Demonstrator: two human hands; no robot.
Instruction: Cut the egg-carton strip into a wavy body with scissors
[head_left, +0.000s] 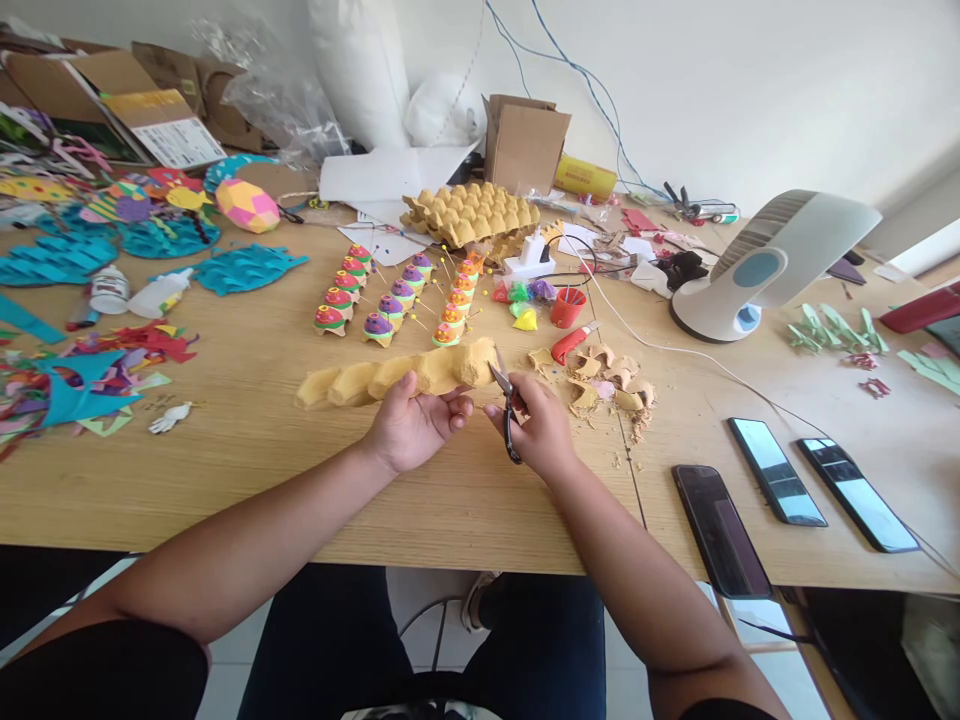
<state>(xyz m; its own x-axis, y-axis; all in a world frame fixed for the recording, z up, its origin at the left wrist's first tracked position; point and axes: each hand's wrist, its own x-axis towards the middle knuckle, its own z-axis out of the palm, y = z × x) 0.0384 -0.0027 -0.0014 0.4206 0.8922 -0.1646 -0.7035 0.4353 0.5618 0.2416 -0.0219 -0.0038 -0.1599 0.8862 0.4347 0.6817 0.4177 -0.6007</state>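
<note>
My left hand (pixel 414 428) holds a strip of yellow egg-carton cups (pixel 390 376) from below, thumb against its near side. In my right hand (pixel 541 425) is a pair of scissors (pixel 511 408) with black handles, its blades touching the strip's right end. Yellow carton offcuts and crumbs (pixel 636 396) lie to the right of the scissors. A red utility knife (pixel 574 343) rests just beyond my right hand. Behind the strip stand painted caterpillars made of carton cups (pixel 391 310), in three rows with pins for feelers.
A yellow egg tray (pixel 472 215) sits at the back. A white fan (pixel 757 270) stands to the right, with several phones (pixel 720 530) near the front edge. Colourful paper scraps (pixel 90 390) and a white glue bottle (pixel 159 293) lie left. A white cable (pixel 675 348) crosses the table.
</note>
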